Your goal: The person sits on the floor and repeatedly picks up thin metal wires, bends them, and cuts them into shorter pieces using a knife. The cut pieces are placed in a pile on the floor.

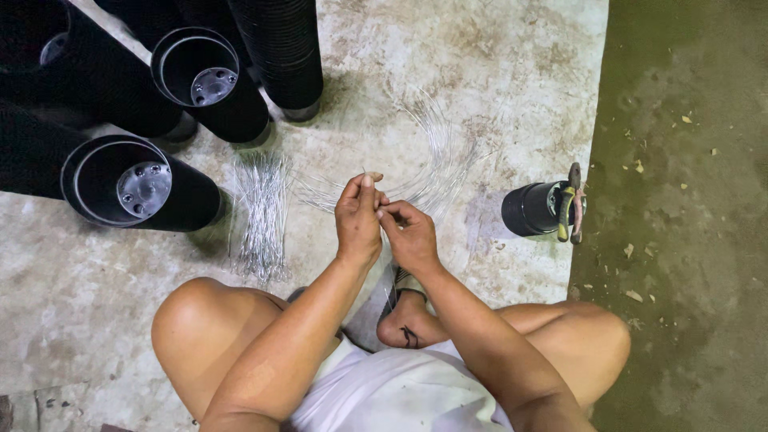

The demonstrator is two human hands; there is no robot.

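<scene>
Concrete floor underneath, both hands meet at centre: left hand and right hand pinch one thin wire, loose wires curving off toward one o'clock.

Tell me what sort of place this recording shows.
Probably an informal floor workshop for assembling plant pots. Stacks of black pots lie on a bare concrete floor, a bundle of cut wires sits beside them, and both hands work a wire.
</scene>
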